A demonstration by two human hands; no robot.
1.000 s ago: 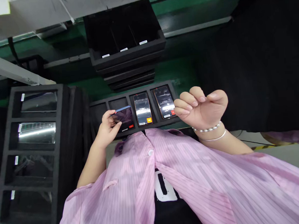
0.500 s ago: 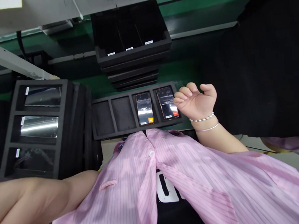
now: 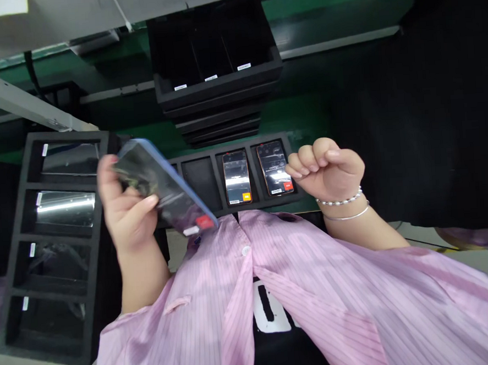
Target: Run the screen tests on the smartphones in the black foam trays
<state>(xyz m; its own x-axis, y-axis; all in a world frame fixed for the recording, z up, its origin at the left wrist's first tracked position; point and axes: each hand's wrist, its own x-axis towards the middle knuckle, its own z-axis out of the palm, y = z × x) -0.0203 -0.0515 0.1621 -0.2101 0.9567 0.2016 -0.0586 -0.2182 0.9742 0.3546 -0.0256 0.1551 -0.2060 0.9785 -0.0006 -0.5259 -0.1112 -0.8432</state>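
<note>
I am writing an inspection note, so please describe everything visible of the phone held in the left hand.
The phone is a slim slab with a blue edge and a glossy dark screen that mirrors the lights. A small red sticker and a white label sit near its lower end. It hangs in the air, tilted, before the black tray, lower end toward the pink shirt. The left hand grips its upper part, one finger lying on the glass.

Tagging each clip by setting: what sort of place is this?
Probably a phone assembly or test line: a black foam tray holds two lit phones, more trays are stacked behind, and the left hand holds a blue-edged phone.
</note>
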